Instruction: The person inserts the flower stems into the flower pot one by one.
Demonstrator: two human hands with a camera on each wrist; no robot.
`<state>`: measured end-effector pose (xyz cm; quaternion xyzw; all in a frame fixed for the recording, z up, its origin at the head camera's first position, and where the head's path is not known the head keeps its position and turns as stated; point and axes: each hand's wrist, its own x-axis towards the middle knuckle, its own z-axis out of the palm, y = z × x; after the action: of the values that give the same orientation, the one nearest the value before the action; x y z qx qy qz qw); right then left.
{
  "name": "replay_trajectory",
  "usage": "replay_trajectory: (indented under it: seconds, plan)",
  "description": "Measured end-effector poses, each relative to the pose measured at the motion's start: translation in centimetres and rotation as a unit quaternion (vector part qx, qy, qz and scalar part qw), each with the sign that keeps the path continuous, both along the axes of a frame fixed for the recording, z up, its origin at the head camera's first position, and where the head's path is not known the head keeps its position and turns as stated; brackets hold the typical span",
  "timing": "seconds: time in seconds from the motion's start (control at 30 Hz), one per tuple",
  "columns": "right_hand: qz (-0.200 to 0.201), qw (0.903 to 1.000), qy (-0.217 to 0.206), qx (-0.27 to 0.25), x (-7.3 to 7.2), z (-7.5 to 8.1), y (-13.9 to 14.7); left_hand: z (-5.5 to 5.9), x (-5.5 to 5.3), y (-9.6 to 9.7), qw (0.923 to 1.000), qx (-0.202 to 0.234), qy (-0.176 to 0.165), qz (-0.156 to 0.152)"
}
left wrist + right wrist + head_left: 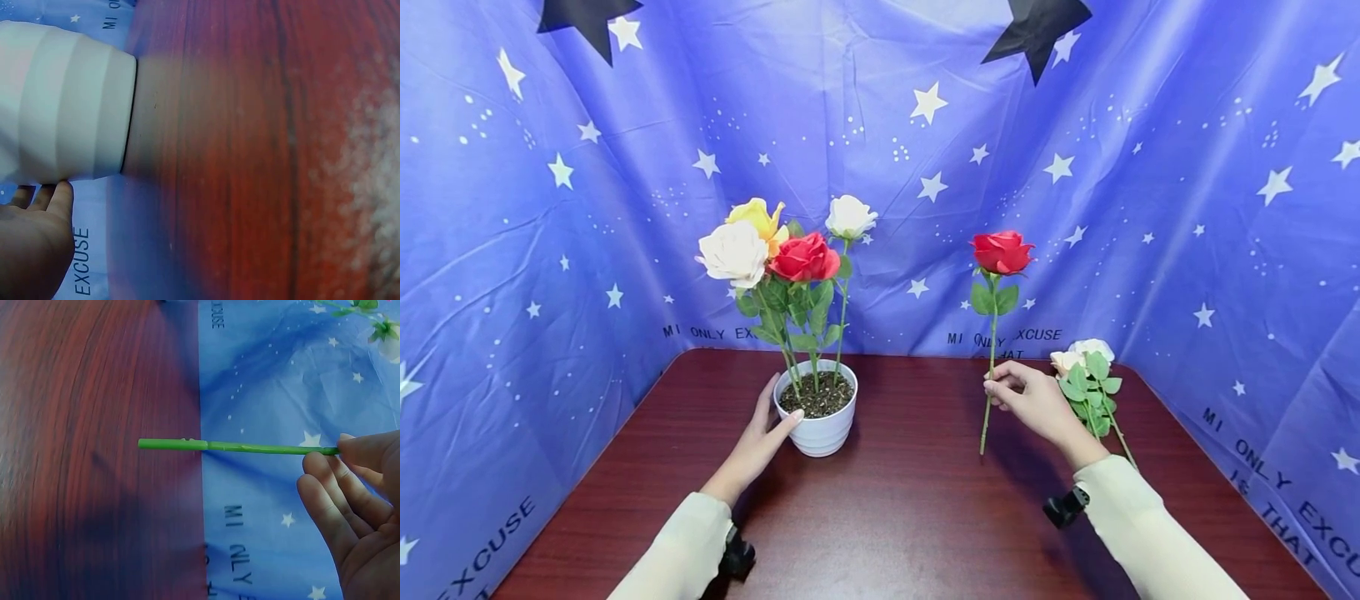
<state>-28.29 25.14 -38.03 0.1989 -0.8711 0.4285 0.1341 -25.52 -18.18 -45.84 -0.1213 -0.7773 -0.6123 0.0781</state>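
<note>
A white ribbed flower pot (824, 435) filled with dark soil (820, 397) stands on the table. In it are a yellow rose (757, 221), a red rose (806, 257), a large white rose (734, 254) and a smaller white rose (851, 217). My left hand (764, 439) holds the pot's left side, thumb at the front of the rim. In the left wrist view its fingertips touch the pot wall. To the right, my right hand (1027, 400) pinches the stem (256, 448) of another red rose (1002, 252). That rose is upright, with its bare lower stem pointing down.
Pale roses (1086, 357) with green leaves lie at the table's right side, partly behind the right forearm. The dark red wooden table (895, 517) meets a blue star-printed cloth (880, 125) at the back and sides. Black devices (1066, 507) sit on both wrists.
</note>
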Motion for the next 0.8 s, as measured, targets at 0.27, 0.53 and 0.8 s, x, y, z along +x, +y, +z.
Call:
replay_trajectory:
  seconds: [0.27, 0.53, 0.8]
  plan:
    - [0.013, 0.9997, -0.006, -0.020, -0.2, 0.6, -2.4, 0.0, 0.0, -0.1, 1.0000, 0.000, 0.000, 0.001]
    - [0.037, 0.9979, -0.001, -0.053, -0.4, 1.4, -4.9, 0.0, -0.1, -0.1, 0.9999, -0.009, -0.004, 0.008]
    - [0.067, 0.9950, 0.031, -0.067, -0.5, 2.6, -8.0, 0.0, 0.0, -0.1, 1.0000, -0.003, -0.001, 0.005]
